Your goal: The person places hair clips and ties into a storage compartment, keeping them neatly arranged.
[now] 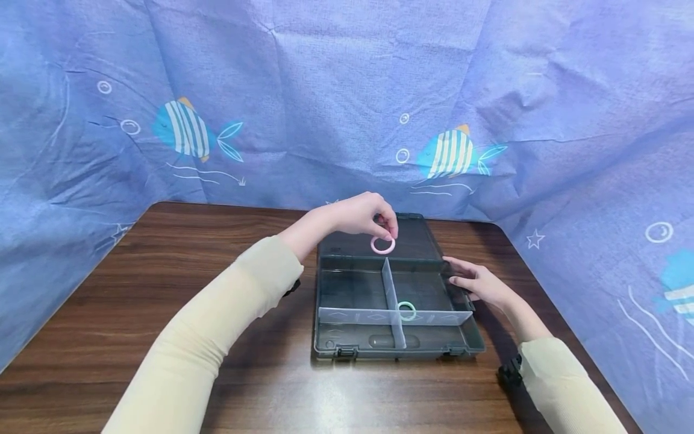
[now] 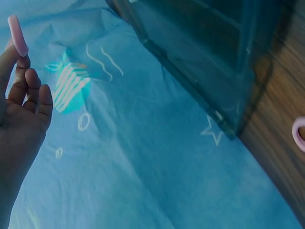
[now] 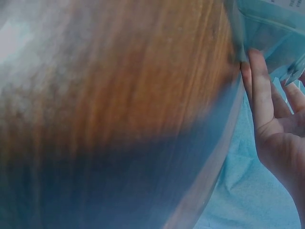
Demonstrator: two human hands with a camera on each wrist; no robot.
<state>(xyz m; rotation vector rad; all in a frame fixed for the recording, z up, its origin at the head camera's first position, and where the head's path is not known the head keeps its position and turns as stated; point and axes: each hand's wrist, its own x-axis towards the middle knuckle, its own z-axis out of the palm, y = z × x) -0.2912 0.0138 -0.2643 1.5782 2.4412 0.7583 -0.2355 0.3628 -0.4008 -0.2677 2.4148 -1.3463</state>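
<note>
My left hand [image 1: 365, 214] pinches a pink ring [image 1: 374, 248] between thumb and fingertips, above the hinge side of a dark see-through box [image 1: 352, 355]. In the left wrist view the same ring stands up from the fingertips. The box lies with its lid [image 1: 417, 235] folded back. Crossed clear dividers [image 1: 434, 318] split it into compartments. A pale green ring [image 1: 414, 312] is in the box near where the dividers cross, on the right. At the box's right side, my right hand [image 1: 485, 286] touches the wall and rim with fairly straight fingers, thumb at the rim.
Another pink ring [image 2: 296, 135] lies on the wooden table [image 1: 162, 271], seen at the edge of the left wrist view. A blue cloth [image 1: 336, 90] printed with fish hangs behind the table and along its sides. Two latches [image 1: 347, 352] sit on the box's near edge.
</note>
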